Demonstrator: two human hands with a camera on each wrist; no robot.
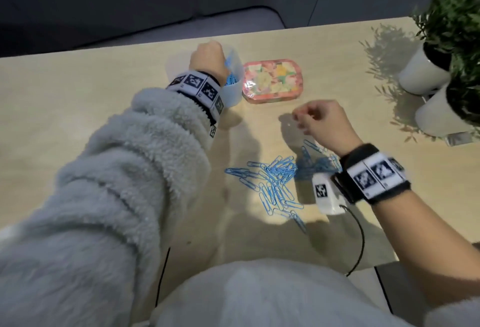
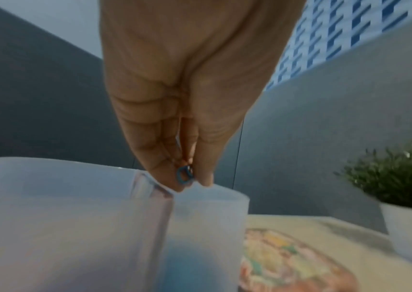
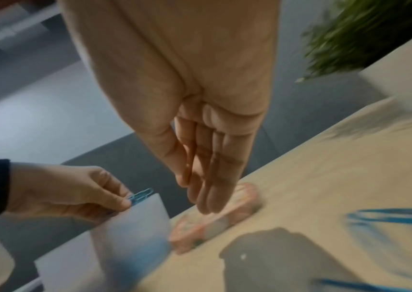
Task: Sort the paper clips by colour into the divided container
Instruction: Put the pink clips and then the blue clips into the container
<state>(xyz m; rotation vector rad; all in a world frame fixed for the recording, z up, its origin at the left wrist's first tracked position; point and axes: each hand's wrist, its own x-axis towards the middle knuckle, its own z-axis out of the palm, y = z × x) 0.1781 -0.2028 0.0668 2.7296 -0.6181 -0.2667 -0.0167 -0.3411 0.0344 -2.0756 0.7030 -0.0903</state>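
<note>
My left hand pinches blue paper clips between thumb and fingers, right over the rim of the translucent white divided container. More blue clips lie inside the compartment below. The right wrist view shows the same left hand holding the blue clips at the top edge of the container. My right hand hovers above the table in front of the tin, fingers straight together, holding nothing that I can see. A pile of blue paper clips is spread on the table under my right wrist.
A pink flowered tin lies just right of the container. Two white pots with green plants stand at the table's right edge. A black cable runs from my right wrist camera towards me.
</note>
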